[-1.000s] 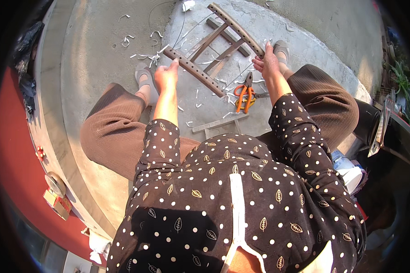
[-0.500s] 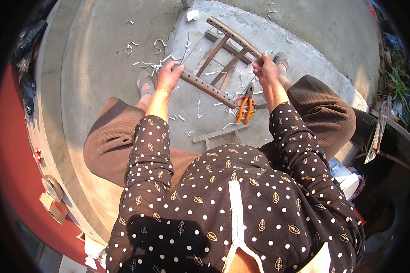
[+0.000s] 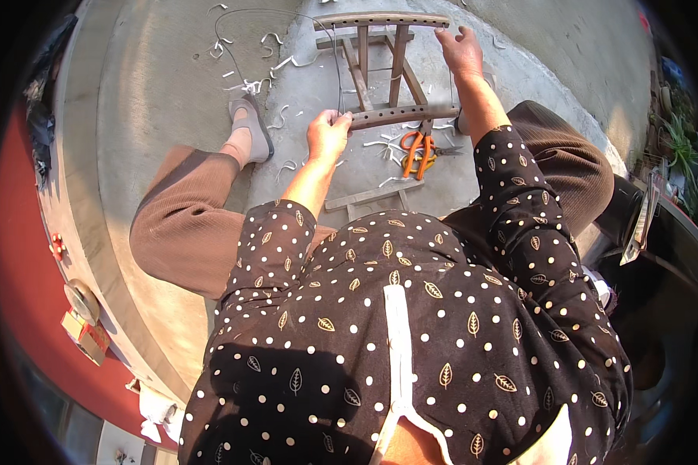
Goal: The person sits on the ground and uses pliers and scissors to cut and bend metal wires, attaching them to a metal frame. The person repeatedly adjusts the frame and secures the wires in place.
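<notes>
A wooden folding-stool frame (image 3: 398,66) with crossed legs stands beyond my knees. Its far rail (image 3: 381,18) and near rail (image 3: 403,117) have rows of holes. My left hand (image 3: 328,138) is closed on the left end of the near rail. A thin wire (image 3: 337,66) rises from beside those fingers and loops out left. My right hand (image 3: 463,54) is at the right end of the far rail, one fingertip against it and its visible fingers apart. Orange-handled pliers (image 3: 418,153) lie below the near rail, their jaws partly hidden behind it.
White strip scraps (image 3: 285,62) are scattered on the concrete. A smaller wooden piece (image 3: 374,198) lies close to my lap. My left shoe (image 3: 252,128) is beside the frame. A red box (image 3: 85,337) sits on the ledge at left; plants (image 3: 678,155) stand at right.
The stool frame has turned so its rails run nearly level across the view. My left hand appears farther right, and my right hand farther up, its fingers less closed than before.
</notes>
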`<action>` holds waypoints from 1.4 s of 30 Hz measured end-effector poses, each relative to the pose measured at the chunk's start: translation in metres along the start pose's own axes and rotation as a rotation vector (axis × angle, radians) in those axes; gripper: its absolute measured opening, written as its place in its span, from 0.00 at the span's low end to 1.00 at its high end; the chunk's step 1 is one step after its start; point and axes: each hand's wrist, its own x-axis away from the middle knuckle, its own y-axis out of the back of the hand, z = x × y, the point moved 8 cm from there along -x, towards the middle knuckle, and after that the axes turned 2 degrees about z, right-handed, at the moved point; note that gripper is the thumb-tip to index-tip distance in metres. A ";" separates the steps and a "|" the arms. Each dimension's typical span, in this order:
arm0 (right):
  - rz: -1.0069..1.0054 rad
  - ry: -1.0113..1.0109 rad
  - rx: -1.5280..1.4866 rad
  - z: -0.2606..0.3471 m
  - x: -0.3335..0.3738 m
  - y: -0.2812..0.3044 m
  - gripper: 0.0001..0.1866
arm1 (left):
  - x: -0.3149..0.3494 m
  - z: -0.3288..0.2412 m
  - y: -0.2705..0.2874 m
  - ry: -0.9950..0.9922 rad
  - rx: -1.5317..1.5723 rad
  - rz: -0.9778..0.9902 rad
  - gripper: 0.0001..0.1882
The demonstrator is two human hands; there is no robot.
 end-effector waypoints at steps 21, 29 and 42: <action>0.337 -0.589 -0.730 -0.047 0.122 -0.023 0.26 | 0.030 -0.032 -0.026 0.063 0.097 0.015 0.15; 0.333 -0.682 -0.624 -0.109 0.088 -0.018 0.23 | 0.062 -0.015 -0.089 0.180 0.013 0.426 0.22; 0.300 -0.746 -0.687 -0.076 0.119 -0.026 0.25 | -0.019 -0.136 0.096 -0.581 -0.170 -0.456 0.15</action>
